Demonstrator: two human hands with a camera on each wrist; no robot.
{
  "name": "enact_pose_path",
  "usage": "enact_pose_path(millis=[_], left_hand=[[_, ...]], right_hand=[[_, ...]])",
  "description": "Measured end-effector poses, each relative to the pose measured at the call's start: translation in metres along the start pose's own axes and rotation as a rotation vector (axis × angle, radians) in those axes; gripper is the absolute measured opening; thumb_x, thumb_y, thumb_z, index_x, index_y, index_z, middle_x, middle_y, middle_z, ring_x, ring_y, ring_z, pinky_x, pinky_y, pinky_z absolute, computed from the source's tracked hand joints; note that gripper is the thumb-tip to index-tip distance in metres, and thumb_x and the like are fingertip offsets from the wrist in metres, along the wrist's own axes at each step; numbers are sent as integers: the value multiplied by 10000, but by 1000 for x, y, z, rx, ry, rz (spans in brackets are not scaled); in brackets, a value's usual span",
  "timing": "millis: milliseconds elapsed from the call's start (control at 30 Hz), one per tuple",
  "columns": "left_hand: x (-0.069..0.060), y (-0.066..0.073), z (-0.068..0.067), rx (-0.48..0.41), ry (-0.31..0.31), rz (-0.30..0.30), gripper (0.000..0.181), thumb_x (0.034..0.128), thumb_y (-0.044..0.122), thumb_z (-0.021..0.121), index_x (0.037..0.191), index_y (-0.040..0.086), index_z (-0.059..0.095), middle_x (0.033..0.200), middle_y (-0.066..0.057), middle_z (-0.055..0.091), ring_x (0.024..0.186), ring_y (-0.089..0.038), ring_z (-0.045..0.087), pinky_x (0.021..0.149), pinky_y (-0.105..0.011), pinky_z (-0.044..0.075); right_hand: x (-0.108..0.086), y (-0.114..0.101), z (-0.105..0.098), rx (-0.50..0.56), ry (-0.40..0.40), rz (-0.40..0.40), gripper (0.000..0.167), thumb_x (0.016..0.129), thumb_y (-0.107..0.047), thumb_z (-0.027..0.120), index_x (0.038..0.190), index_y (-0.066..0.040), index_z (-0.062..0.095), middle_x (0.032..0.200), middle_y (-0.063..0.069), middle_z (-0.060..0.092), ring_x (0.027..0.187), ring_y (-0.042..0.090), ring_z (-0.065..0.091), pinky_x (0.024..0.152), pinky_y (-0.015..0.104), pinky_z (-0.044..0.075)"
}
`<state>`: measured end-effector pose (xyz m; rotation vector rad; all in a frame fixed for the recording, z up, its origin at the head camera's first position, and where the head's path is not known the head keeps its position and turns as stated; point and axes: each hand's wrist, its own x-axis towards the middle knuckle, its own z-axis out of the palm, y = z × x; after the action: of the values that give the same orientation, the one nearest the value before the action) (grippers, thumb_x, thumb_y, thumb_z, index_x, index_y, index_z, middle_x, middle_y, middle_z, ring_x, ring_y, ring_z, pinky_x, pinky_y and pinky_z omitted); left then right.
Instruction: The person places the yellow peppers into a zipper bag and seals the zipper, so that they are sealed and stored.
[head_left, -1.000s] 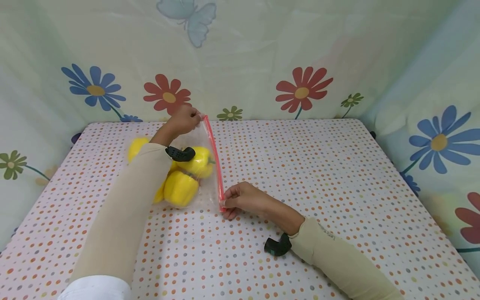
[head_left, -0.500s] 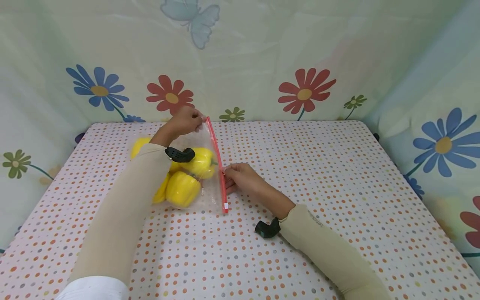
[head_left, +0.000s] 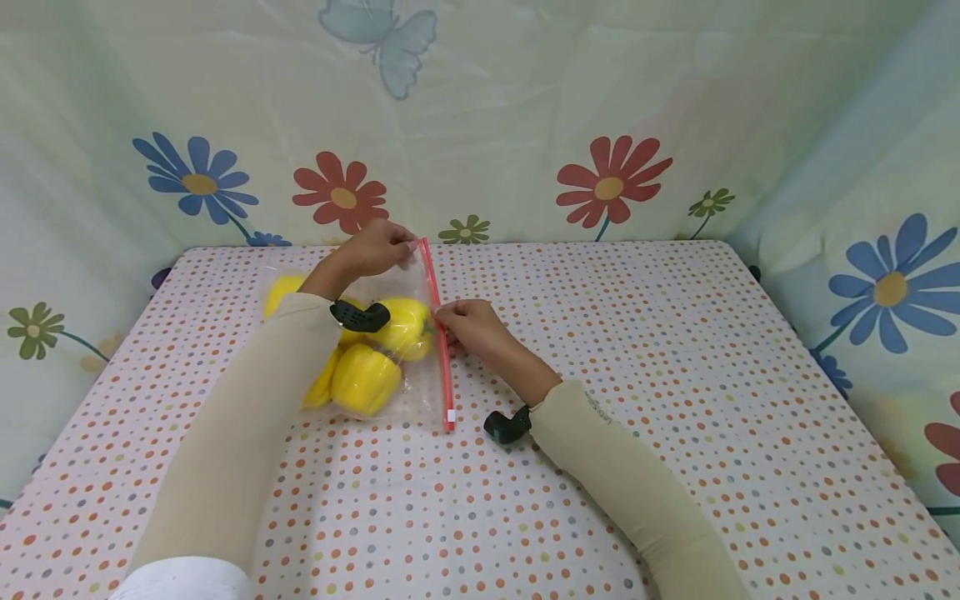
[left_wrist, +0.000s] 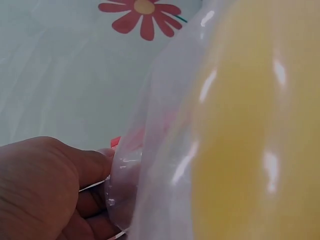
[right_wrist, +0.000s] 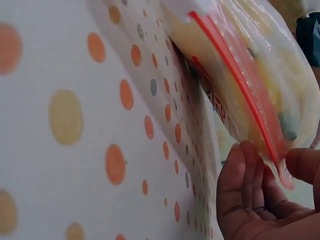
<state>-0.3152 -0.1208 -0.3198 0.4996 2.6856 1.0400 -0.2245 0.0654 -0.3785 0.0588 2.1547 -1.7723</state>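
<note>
A clear zip bag point(head_left: 420, 404) lies on the table with several yellow bell peppers point(head_left: 365, 380) inside. Along its right-hand edge runs a red zip strip point(head_left: 447, 379), with a small white piece point(head_left: 451, 415) near the strip's near end. My left hand point(head_left: 378, 248) pinches the bag's far corner; the left wrist view shows thumb and fingers point(left_wrist: 92, 167) on the plastic there. Around the strip's middle, my right hand point(head_left: 476, 327) pinches the red zip. In the right wrist view, the thumb point(right_wrist: 302, 162) is on one side of the strip and fingers on the other.
The table point(head_left: 600, 333) has a dotted cover. A flower-printed curtain point(head_left: 487, 125) hangs behind it and at both sides. Each wrist carries a dark camera, the left one point(head_left: 360, 316) above the bag and the right one point(head_left: 507, 426) low over the table.
My right hand has moved along the zip strip from its near end to about its middle, uncovering the white piece. My left hand has stayed at the far corner, shifting slightly right.
</note>
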Motion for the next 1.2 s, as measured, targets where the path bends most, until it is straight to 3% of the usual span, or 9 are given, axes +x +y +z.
enact_pose_path(millis=[200,367,733,933,1067,1200], left_hand=[[-4,-2,-4,17,-41,-22,415,1027,188,455,1384,-16,505,1080,-175,657,1030,-287,584,977,-438,445],[-8,-6,-6,45,-59,-20,446,1041,239,428,1391,-30,491,1145,-191,632,1065,-313,561,981,-453,443],[-28,-16,-21,274,-99,-42,512,1064,307,336,1379,-71,480,1309,-239,546,1199,-384,492,1046,-513,368],[-40,-23,-28,319,-105,-56,523,1062,330,342,1386,-56,477,1305,-231,546,1178,-377,489,1054,-517,353],[-48,-23,-30,349,-106,-51,546,1056,351,354,1428,-40,432,1411,-232,465,1306,-392,394,1099,-533,277],[-59,-21,-31,410,-83,-24,567,1055,331,358,1481,-42,333,1533,-274,250,1428,-436,131,1130,-585,96]], right_hand=[[2,-1,-2,33,-8,-44,185,961,-111,604,1002,54,674,822,99,627,667,154,607,729,415,570],[3,0,-4,29,-19,-31,168,955,-94,613,996,60,666,840,106,635,669,159,613,720,386,573],[-2,12,-21,87,-47,57,168,967,-78,590,1054,67,597,850,116,609,637,172,608,599,275,556],[-3,17,-35,98,-47,85,179,974,-81,578,1079,64,590,875,118,593,665,182,606,621,282,556],[-7,18,-48,85,-47,80,185,981,-79,562,1090,69,585,883,118,597,681,181,598,630,283,550],[-11,20,-64,67,-58,76,198,985,-70,542,1116,75,573,884,115,603,690,182,604,641,282,550]])
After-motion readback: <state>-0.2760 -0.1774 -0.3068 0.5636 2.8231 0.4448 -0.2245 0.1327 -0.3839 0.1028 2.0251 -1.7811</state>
